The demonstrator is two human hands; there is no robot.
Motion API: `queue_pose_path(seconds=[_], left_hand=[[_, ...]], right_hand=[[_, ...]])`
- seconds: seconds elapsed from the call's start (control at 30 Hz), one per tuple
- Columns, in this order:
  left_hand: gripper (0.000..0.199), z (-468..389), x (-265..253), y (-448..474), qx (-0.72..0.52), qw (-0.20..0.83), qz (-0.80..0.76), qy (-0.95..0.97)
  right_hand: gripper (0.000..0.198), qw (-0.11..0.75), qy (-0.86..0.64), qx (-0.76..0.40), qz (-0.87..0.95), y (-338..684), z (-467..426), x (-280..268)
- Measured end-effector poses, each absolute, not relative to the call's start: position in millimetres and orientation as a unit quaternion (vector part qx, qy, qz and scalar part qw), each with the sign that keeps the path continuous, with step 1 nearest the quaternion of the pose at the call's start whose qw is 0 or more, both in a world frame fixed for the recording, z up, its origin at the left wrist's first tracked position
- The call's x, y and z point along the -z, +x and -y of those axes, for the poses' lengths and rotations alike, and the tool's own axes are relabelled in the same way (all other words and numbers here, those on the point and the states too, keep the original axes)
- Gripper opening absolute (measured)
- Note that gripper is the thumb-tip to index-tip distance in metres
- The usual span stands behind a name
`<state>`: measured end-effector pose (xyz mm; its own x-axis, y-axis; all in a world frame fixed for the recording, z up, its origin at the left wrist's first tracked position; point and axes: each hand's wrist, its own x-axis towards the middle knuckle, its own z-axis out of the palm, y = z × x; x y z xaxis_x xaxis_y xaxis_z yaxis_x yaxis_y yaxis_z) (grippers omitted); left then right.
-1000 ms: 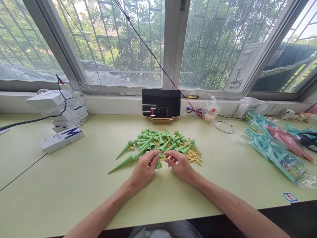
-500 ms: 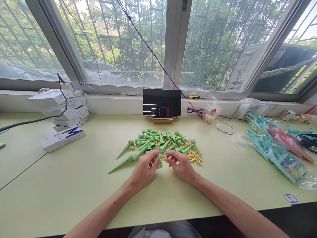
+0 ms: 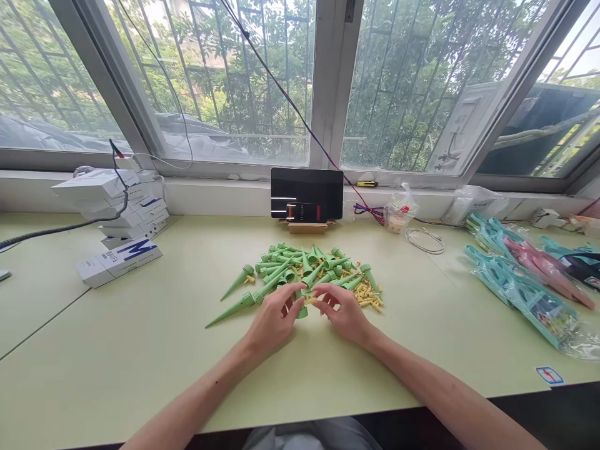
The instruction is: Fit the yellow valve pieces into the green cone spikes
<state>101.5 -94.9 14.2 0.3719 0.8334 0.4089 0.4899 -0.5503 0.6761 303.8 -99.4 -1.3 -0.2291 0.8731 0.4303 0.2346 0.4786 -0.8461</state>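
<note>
Between my hands, just in front of the pile, is a green plastic plant watering spike (image 3: 302,312), its lower end showing below my fingers. My left hand (image 3: 276,312) is closed around it, thumb and fingers pinching it. A small yellow plastic valve piece (image 3: 310,301) sits at the spike's side, pinched by the fingertips of my right hand (image 3: 345,314). Whether the piece is seated in the spike is hidden by my fingers. Beyond my hands lies a heap of green spikes (image 3: 281,257), and at its right are many loose yellow valve pieces (image 3: 368,294).
White boxes (image 3: 119,262) are stacked at the left. A dark tablet (image 3: 307,187) with a phone (image 3: 305,213) before it stands by the window. A plastic-wrapped cup (image 3: 398,215) and a coiled white cable (image 3: 424,241) are behind right. Bagged turquoise plastic items (image 3: 520,294) lie at the far right.
Both hands hold nearly the same position. The yellow valve piece and the fingertips around it have shifted only slightly.
</note>
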Motion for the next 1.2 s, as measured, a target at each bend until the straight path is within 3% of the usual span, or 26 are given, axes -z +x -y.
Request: queue_pose_path(seconds=[0.47,1.2], left_hand=[[0.058,97.8,-14.3,103.8,-0.402,0.279,-0.418,0.765],[0.044,98.3,-13.2,103.3,-0.344,0.239,-0.423,0.803]], right_hand=[[0.021,0.46,-0.394,-0.332,0.723,304.5,99.4,0.1],[0.025,0.43,-0.404,-0.346,0.73,303.8,100.0,1.9]])
